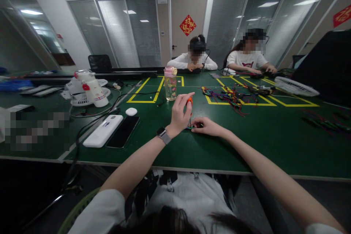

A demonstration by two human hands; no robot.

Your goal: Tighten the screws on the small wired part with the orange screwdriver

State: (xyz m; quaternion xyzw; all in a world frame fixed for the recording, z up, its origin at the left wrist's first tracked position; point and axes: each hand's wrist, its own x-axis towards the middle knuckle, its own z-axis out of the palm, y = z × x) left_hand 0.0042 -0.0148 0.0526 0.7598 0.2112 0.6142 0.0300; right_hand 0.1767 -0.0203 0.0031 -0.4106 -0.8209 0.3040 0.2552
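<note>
My left hand [179, 113], with a watch on its wrist, is closed round an orange-handled screwdriver [189, 103] held upright, tip down. My right hand [206, 127] rests on the green table [246, 146] and pinches a small dark part [192, 127] under the screwdriver's tip. What the part is I cannot make out.
A clear water bottle with a pink lid [170, 84] stands behind my hands. A white power bank [103, 130], a black phone [123, 131] and cables lie to the left, beside a white fan [87, 88]. Coloured wires [233, 97] lie in yellow-taped squares. Two people sit at the far side.
</note>
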